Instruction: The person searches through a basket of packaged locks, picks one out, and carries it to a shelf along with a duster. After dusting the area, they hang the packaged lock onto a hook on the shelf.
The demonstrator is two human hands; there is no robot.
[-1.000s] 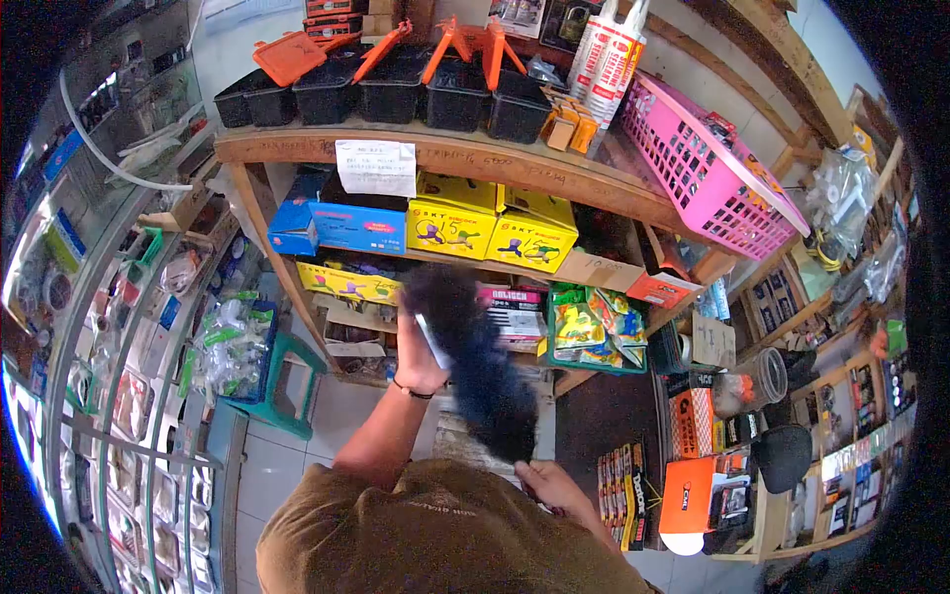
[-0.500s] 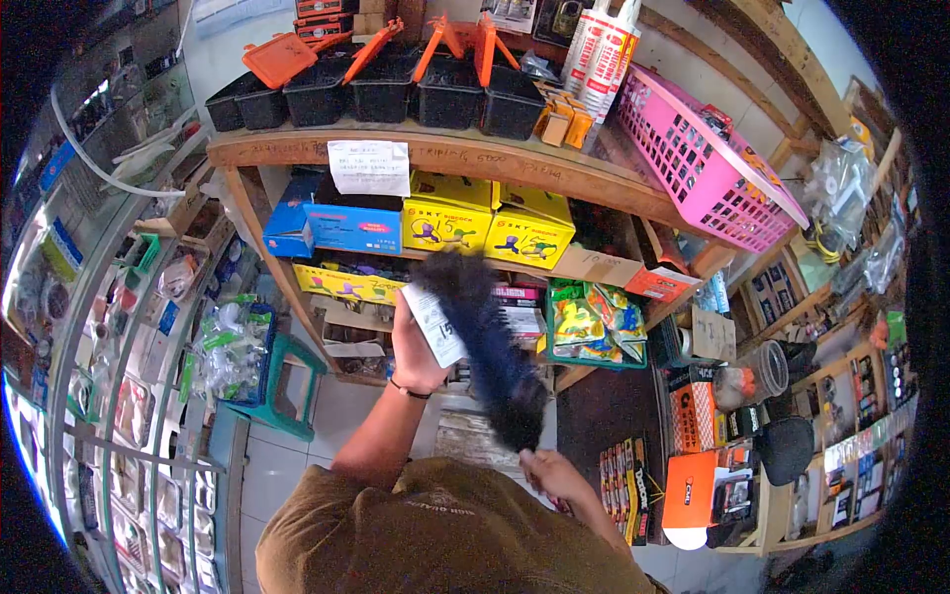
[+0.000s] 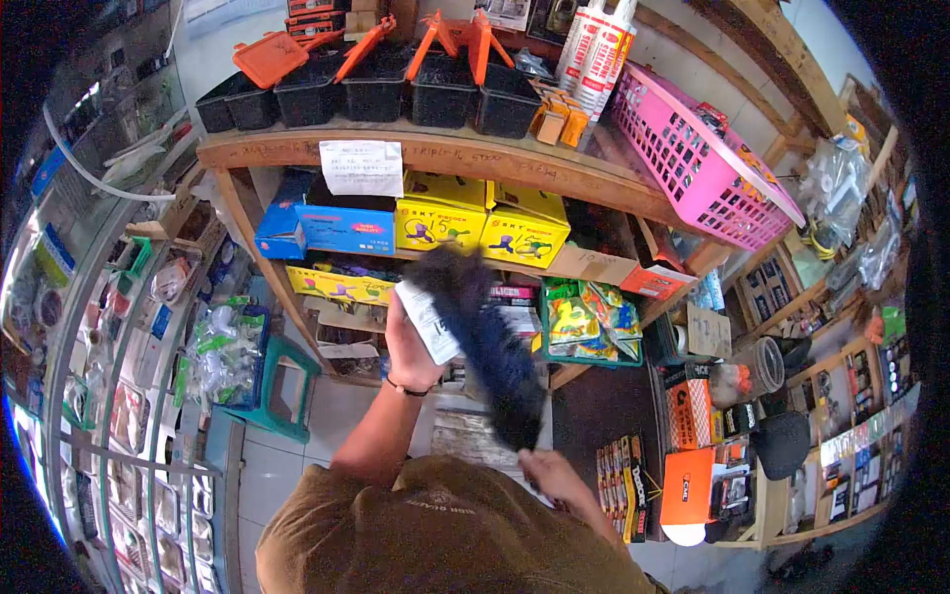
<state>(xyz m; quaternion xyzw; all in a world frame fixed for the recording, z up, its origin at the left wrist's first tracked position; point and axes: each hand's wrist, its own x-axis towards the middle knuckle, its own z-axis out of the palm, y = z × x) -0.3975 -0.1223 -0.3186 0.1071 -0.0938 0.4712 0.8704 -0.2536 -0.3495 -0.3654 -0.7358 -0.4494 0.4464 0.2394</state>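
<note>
A small white box [image 3: 426, 319] with dark printing is gripped in my left hand [image 3: 408, 351], tilted in front of the lower shelves. My right hand [image 3: 552, 474] is closed around the handle end of a dark, bushy duster [image 3: 495, 361], low and close to my body. The duster's black-blue bristles slant up and to the left, blurred by motion, and overlap the right side of the box. Behind the duster, yellow SKY boxes [image 3: 440, 218] stand on the shelf.
Open black bins [image 3: 371, 94] with orange lids line the top shelf [image 3: 267, 150], beside sealant tubes [image 3: 597, 54] and a pink basket [image 3: 683, 148]. A green tray [image 3: 599, 360] of packets sits lower right. A green stool [image 3: 287, 396] stands at left; glass cases flank it.
The duster has shifted slightly across the white box, covering more of its printed face. Both hands keep their grip, and the whole view has drifted a little.
</note>
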